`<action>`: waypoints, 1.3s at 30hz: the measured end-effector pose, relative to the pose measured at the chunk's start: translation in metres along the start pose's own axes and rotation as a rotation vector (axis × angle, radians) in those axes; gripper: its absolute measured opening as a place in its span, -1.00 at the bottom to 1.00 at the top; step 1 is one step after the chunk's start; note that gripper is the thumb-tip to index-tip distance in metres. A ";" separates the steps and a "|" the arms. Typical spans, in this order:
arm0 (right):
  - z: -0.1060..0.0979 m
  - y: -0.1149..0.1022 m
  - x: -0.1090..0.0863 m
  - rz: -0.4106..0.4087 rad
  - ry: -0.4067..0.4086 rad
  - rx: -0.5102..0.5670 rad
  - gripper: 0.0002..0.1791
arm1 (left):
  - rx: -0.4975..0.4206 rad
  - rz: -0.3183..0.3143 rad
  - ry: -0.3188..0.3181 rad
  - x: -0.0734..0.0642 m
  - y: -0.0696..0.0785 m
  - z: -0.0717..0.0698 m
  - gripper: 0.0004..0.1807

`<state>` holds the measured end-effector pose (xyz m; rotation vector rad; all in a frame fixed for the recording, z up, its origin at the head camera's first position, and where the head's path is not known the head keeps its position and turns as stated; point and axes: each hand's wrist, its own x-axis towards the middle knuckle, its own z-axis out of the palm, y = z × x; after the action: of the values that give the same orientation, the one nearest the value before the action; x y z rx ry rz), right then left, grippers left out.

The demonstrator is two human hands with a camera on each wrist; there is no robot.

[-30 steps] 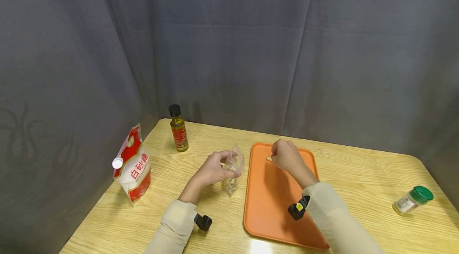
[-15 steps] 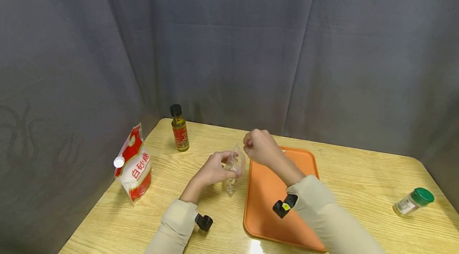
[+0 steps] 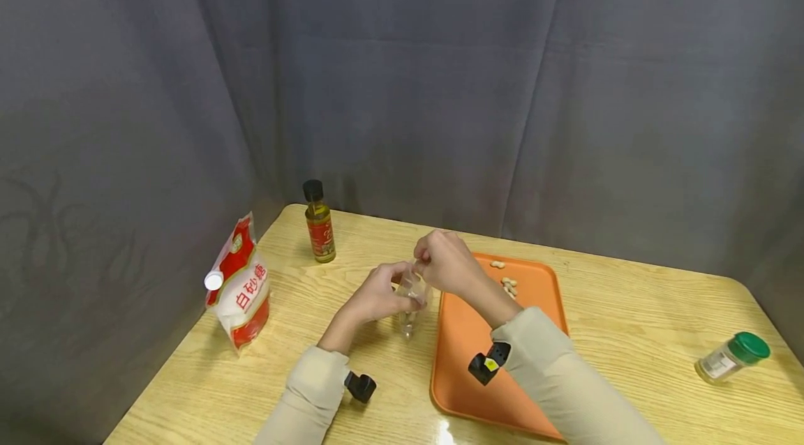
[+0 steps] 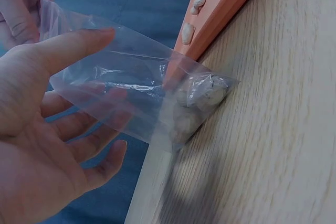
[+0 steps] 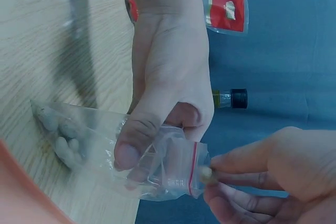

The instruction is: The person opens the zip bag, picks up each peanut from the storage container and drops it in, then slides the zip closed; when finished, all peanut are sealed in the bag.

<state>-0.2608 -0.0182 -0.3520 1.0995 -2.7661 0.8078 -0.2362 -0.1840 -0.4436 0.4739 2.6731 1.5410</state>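
Observation:
My left hand holds a clear zip bag upright just left of the orange tray. The thumb lies on one side of the bag and the fingers on the other. Several peanuts in shells sit in the bag's bottom corner, which meets the table. My right hand is at the bag's mouth. Between its thumb and fingers it pinches one peanut, right at the edge with the red zip line. More peanuts lie in the far part of the tray, partly behind the right arm.
A red and white sugar bag with a white cap stands at the left. Behind it is an oil bottle with a black cap. A green-lidded jar is at the far right. A grey curtain hangs behind the table.
My right hand has moved left from over the tray to the bag's mouth with the peanut. Peanuts on the tray have come into view. The left hand keeps holding the bag in place.

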 end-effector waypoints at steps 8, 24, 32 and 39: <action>0.003 0.000 -0.001 0.029 -0.006 0.020 -0.94 | -0.008 0.004 0.000 0.001 0.000 -0.001 -0.60; -0.008 0.022 -0.004 0.068 0.048 -0.006 -0.87 | -0.010 -0.028 0.001 -0.002 -0.002 0.000 -0.41; -0.003 0.067 -0.005 0.220 0.023 -0.054 -0.81 | 0.005 -0.042 0.002 -0.002 -0.004 0.001 -0.41; 0.013 0.109 -0.011 0.267 -0.024 -0.151 -0.78 | -0.001 -0.025 0.000 0.000 0.000 0.002 -0.47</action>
<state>-0.3216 0.0486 -0.4146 0.7301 -2.9773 0.5960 -0.2359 -0.1821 -0.4446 0.4394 2.6673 1.5356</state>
